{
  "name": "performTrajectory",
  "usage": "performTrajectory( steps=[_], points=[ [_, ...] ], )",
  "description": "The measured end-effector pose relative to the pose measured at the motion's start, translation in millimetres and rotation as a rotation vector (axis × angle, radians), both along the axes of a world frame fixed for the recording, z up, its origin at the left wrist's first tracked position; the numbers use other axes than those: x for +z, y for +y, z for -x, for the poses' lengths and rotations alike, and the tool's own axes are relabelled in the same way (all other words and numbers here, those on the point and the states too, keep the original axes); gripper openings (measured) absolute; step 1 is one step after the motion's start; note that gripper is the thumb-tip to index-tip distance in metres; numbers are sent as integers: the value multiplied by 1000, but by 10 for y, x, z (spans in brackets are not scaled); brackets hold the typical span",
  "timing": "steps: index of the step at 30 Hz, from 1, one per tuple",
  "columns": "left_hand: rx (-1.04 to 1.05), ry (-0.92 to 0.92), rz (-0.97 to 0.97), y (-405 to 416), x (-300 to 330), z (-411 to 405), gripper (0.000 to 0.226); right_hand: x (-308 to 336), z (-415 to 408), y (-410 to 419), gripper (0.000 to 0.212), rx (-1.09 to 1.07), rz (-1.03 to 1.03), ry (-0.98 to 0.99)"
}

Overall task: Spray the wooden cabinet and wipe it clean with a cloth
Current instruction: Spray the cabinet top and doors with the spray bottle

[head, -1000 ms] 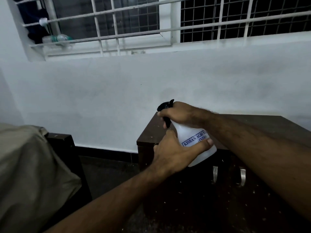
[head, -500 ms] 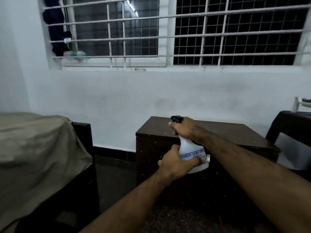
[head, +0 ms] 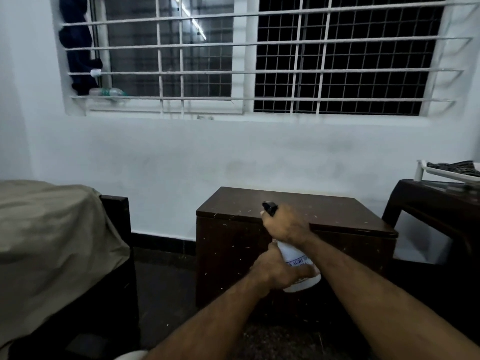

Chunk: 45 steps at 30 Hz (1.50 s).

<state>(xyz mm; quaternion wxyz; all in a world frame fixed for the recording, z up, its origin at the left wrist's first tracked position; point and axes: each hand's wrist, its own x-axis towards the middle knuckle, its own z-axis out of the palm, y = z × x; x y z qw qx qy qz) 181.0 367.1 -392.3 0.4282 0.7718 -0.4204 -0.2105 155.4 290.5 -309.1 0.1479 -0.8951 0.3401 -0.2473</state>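
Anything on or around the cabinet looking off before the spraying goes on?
Pale flecks and scuffs dot the cabinet top and front, so it looks dirty rather than damaged. No spill or puddle shows. The right hand grips the sprayer head, the left hand holds the bottle. No cloth is in view.

The right hand (head: pixel 285 226) curls at centre frame, gripping. The left hand (head: pixel 279 272) clasps just below it. Both forearms reach up from the lower edge.

Spray bottle (head: pixel 298 258) mostly hidden: neck and trigger under the right hand (head: pixel 287 226), label partly behind the left hand (head: pixel 279 274), print only partly legible. Bed (head: pixel 52 229) cut off at left edge; table (head: pixel 441 201) and rack (head: pixel 449 170) cut off at right.
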Motion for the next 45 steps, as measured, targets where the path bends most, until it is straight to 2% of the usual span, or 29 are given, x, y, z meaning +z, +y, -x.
performTrajectory(
  steps=[2, 5, 11, 16, 20, 29, 31, 38, 45],
  points=[
    [-34, -6, 6, -38, 68, 32, 132, -11, 36, -32, 44, -19, 69, 23],
    [-56, -18, 18, -146, 94, 91, 132, -9, 132, -164, 45, -41, 28, -6],
    [-111, -1, 36, -443, -53, 297, 111, -106, 454, -540, 48, -95, -68, -93],
    [-191, 11, -22, -710, -172, 471, 118, -258, 700, -790, 45, -155, -73, -80],
    [-243, -4, -29, -903, -250, 547, 122, -356, 800, -952, 39, -213, 10, -67],
    [-301, -67, -50, -1173, -286, 564, 101, -451, 1072, -1292, 40, -314, -80, -231],
    [-320, -69, -34, -1224, -281, 634, 99, -451, 1170, -1360, 45, -346, -84, -252],
    [-414, -72, -41, -1397, -298, 940, 87, -539, 1494, -1553, 81, -469, -190, -312],
    [-467, -84, -83, -1479, -444, 1084, 89, -745, 1659, -1615, 78, -597, -273, -340]
  ],
)
